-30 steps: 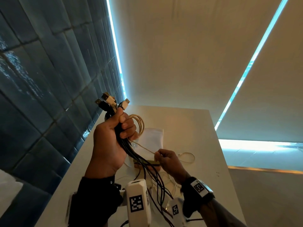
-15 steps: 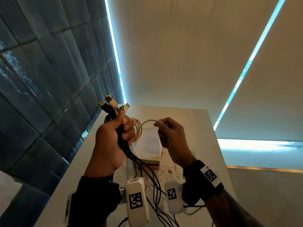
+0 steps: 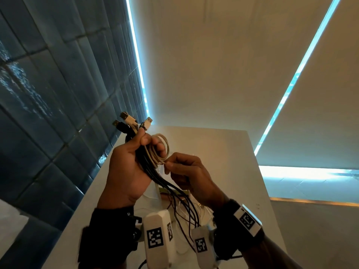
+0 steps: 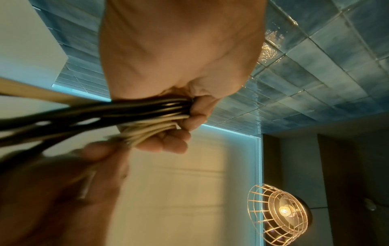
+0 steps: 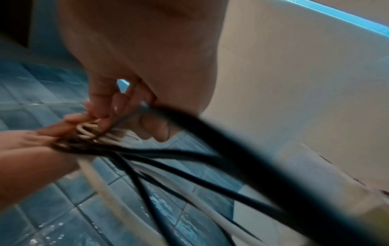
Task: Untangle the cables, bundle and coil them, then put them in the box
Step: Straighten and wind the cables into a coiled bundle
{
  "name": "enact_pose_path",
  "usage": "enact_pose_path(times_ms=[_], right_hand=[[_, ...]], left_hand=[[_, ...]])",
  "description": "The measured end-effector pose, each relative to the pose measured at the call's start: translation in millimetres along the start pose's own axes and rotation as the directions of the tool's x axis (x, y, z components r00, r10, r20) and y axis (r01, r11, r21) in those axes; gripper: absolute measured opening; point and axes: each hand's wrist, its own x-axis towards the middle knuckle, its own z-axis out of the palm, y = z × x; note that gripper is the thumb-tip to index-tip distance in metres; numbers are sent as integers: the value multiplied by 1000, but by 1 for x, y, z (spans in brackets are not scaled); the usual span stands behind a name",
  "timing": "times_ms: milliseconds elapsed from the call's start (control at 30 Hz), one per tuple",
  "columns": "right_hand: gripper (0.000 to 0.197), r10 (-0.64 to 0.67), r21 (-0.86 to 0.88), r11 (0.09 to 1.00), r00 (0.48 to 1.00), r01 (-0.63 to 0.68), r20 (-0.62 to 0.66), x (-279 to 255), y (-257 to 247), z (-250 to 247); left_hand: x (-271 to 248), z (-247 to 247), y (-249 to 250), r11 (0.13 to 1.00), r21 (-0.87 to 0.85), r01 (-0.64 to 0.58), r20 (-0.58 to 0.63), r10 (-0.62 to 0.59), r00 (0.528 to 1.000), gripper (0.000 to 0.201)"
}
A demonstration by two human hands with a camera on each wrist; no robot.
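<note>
Left hand point(image 3: 126, 167), raised above the table point(image 3: 223, 144): fingers point(image 3: 147, 139) curled fully round a bundle of black cables point(image 3: 153, 175), thumb across the front. USB plugs point(image 3: 130, 122) fanning out just above the thumb; loose tails hanging below the heel of the palm toward the wrists.

Cream cable point(image 3: 160, 150): wound in several loops, pinned under the same curled fingers, the free arc standing out beyond the knuckles.

Right hand point(image 3: 190, 175): thumb and fingertips point(image 3: 170, 166) pinched on the lowest part of the cream loops, touching the left fingers; remaining fingers loosely folded. Exact strand pinched: cannot tell, both wrist views blurred.

Box point(image 3: 159, 192): only a pale edge visible under the two palms, between the hanging black tails; interior hidden.

Judged step: laying a further turn of the cream cable onto the coil. Nothing visibly in the box yet.

Risks from here:
- Springing open of the cream loops if the left fingers relax to admit the next turn; stiff cable, shallow hold near the fingertips.
- Capture of a black tail inside the new turn, since black and cream strands lie pressed together under the same fingers; result, a fresh tangle.
- Slippage of single black cables downward out of the fist, given many smooth strands in one grip.
- Snagging of dangling tails on the wrist-worn cameras directly below.
</note>
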Motion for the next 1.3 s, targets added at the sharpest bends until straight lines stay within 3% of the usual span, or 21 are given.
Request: enact_pose_path(times_ms=[167,467,667,800,900,1000,1167,1300], right_hand=[[24,77,-87,993,997,-77,-2,-3,25,-14],[23,177,-249,941,959,-231,-220,-7,70,-42],[23,208,-302,890,894,-341,-397,-19,99,-65],[30,167,-449,787,847,-423,-504,-17,112,-80],[25,144,-428,787,806,-445,-574,-10,107,-82],[19,99,-293,889,773,-352,-627,-1,80,-72],[14,-119,-279,960,868,-22,-481,14,11,-33],[16,-293,-196,950,913,244,-283,11,-21,1]], left_hand=[[-3,3,3,998,37,-42,-7,42,999,34],[-2,-1,6,993,111,-31,8,30,1000,39],[-4,0,15,988,142,-62,12,61,998,36],[-1,-3,7,982,185,-21,-26,26,999,35],[2,-3,5,975,221,-9,-48,20,999,35],[5,-5,5,964,264,13,-68,5,998,39],[9,-1,-2,946,321,35,-105,-1,994,38],[10,-1,-3,957,289,13,-130,26,991,38]])
